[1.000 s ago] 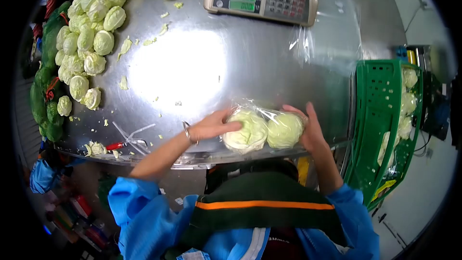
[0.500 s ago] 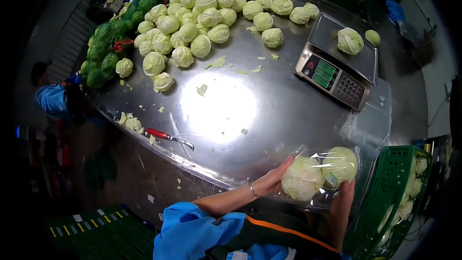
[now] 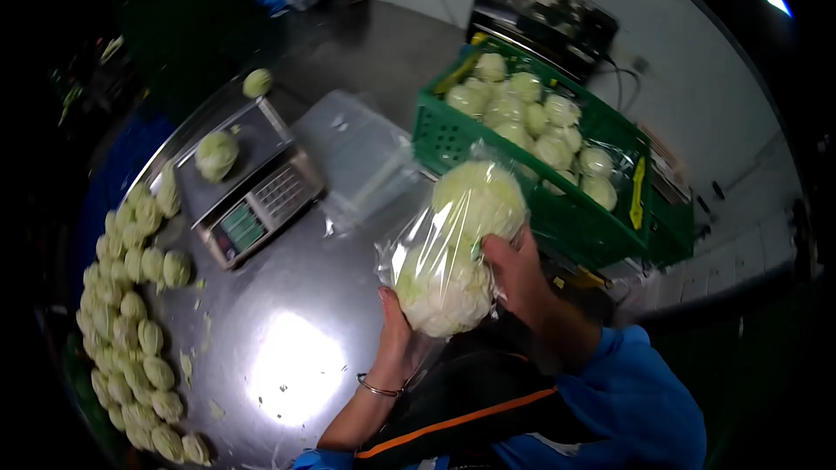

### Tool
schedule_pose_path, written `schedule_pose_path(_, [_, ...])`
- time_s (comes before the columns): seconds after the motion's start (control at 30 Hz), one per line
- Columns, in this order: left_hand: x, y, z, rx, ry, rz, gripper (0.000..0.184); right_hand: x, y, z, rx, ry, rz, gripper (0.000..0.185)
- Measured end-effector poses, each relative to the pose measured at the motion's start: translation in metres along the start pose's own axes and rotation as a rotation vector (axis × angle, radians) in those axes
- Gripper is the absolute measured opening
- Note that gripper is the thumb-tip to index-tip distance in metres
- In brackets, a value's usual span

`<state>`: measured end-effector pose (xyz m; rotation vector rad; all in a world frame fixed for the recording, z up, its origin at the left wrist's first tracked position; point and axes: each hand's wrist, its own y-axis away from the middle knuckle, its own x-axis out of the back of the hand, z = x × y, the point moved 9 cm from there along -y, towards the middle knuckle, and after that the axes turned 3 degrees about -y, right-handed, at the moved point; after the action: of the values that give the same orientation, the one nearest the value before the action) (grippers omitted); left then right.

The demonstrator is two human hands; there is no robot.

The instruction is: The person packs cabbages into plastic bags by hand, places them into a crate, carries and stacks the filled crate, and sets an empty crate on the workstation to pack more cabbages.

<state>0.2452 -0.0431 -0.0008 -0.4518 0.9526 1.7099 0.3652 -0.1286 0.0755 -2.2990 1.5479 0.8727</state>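
Note:
Two pale green cabbages sit one above the other in a clear plastic bag (image 3: 448, 252), held up in front of me over the table's edge. My left hand (image 3: 396, 335), with a bracelet at the wrist, is closed on the bag's lower left side. My right hand (image 3: 520, 270) grips its right side, thumb pressed on the plastic. Part of the right fingers is hidden behind the bag. Just beyond the bag stands a green crate (image 3: 435, 126) with several plastic-wrapped cabbages (image 3: 505, 113) in it.
A digital scale (image 3: 261, 204) with one loose cabbage (image 3: 216, 155) on its plate stands on the metal table (image 3: 218, 296). Clear plastic bags (image 3: 353, 152) lie beside it. Many loose cabbages (image 3: 126, 331) cover the table's left side. Another cabbage (image 3: 257, 83) lies behind the scale.
My view has turned right, bringing the green crate to the centre right. Both hands have lifted the bagged cabbages off the table side and tilted them toward the crate.

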Motion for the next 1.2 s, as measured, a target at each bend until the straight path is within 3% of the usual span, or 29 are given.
schedule_pose_path(0.03, [-0.017, -0.013, -0.003, 0.017, -0.019, -0.043, 0.081, 0.008, -0.005, -0.028, 0.043, 0.045, 0.042, 0.069])
schedule_pose_path(0.07, [-0.035, -0.018, -0.003, 0.028, 0.050, -0.212, 0.064, 0.007, -0.010, -0.057, 0.087, 0.070, 0.010, 0.069])
schedule_pose_path(0.13, [-0.092, -0.051, 0.019, -0.117, -0.269, -0.494, 0.068, 0.014, -0.030, -0.112, 0.170, -0.005, -0.088, 0.067])
schedule_pose_path(0.17, [-0.117, -0.073, 0.029, -0.067, -0.552, -0.459, 0.070, 0.027, -0.048, -0.137, 0.198, 0.085, -0.072, 0.061])
schedule_pose_path(0.2, [-0.152, -0.088, 0.046, -0.134, -0.500, -0.567, 0.069, 0.027, -0.059, -0.167, 0.285, 0.162, -0.111, 0.055])
schedule_pose_path(0.23, [-0.182, -0.111, 0.052, -0.140, -0.539, -0.642, 0.068, 0.024, -0.079, -0.195, 0.381, 0.174, -0.294, 0.052])
schedule_pose_path(0.27, [-0.193, -0.146, 0.051, -0.138, -0.667, -0.592, 0.075, 0.036, -0.102, -0.214, 0.324, 0.102, -0.259, 0.050])
schedule_pose_path(0.37, [-0.221, -0.218, 0.033, -0.043, -0.610, -0.452, 0.061, 0.084, -0.168, -0.270, 0.428, 0.100, -0.279, 0.047])
schedule_pose_path(0.47, [-0.245, -0.250, 0.037, -0.265, -1.027, -0.508, 0.063, 0.158, -0.211, -0.312, 0.497, 0.085, -0.154, 0.034])
schedule_pose_path(0.6, [-0.284, -0.326, 0.015, -0.725, -1.728, -0.420, 0.067, 0.234, -0.253, -0.352, 0.500, 0.055, -0.210, 0.040])
schedule_pose_path(0.67, [-0.297, -0.390, -0.017, -0.650, -1.884, -0.406, 0.068, 0.256, -0.260, -0.359, 0.517, 0.097, -0.120, 0.047])
schedule_pose_path(0.77, [-0.298, -0.474, -0.049, -0.321, -2.074, -0.207, 0.068, 0.290, -0.272, -0.370, 0.537, 0.214, -0.082, 0.066])
schedule_pose_path(0.83, [-0.283, -0.496, -0.084, -0.321, -2.179, -0.280, 0.066, 0.292, -0.269, -0.371, 0.539, 0.308, -0.072, 0.076])
schedule_pose_path(0.97, [-0.270, -0.463, -0.091, -0.274, -2.202, -0.466, 0.075, 0.306, -0.291, -0.357, 0.370, 0.431, -0.167, 0.092])
schedule_pose_path(1.03, [-0.281, -0.399, -0.062, -0.135, -2.116, -0.465, 0.066, 0.299, -0.307, -0.336, 0.274, 0.468, -0.291, 0.095])
schedule_pose_path(1.1, [-0.274, -0.349, -0.050, -0.354, -1.971, -0.549, 0.057, 0.293, -0.326, -0.304, 0.196, 0.531, -0.404, 0.096])
schedule_pose_path(1.17, [-0.272, -0.321, -0.047, -0.238, -1.866, -0.549, 0.043, 0.292, -0.350, -0.254, 0.087, 0.655, -0.554, 0.096])
schedule_pose_path(1.2, [-0.269, -0.317, -0.045, -0.180, -1.858, -0.514, 0.035, 0.292, -0.355, -0.223, -0.073, 0.676, -0.582, 0.096])
